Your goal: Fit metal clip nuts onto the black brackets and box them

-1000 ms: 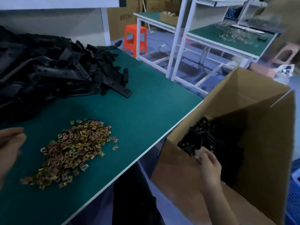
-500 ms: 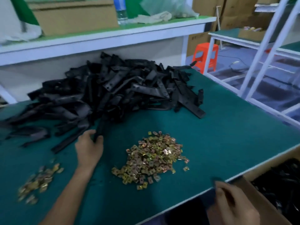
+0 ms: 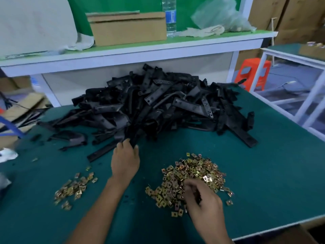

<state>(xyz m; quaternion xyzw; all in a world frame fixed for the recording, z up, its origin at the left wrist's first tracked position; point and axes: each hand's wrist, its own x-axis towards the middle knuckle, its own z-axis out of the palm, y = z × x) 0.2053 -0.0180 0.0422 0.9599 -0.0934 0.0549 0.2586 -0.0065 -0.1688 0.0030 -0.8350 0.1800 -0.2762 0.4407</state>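
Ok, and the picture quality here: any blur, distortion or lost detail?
Head view: the right hand is motion-smeared over the clip nuts, and the smaller nut pile at left is soft; the white rack uprights lean from wide-lens stretch; the black brackets read as near-solid dark; no strong glare.

Shiny clip nuts (image 3: 191,175); matt brackets (image 3: 158,103)

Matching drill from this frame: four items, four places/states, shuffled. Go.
1 left hand
2 right hand
3 water bottle
4 orange stool

a on the shelf beside the cardboard box
b fingers curled over the larger clip nut pile
c on the floor, right of the table
d gripping a black bracket

Pairs: 1-d, 2-b, 3-a, 4-c
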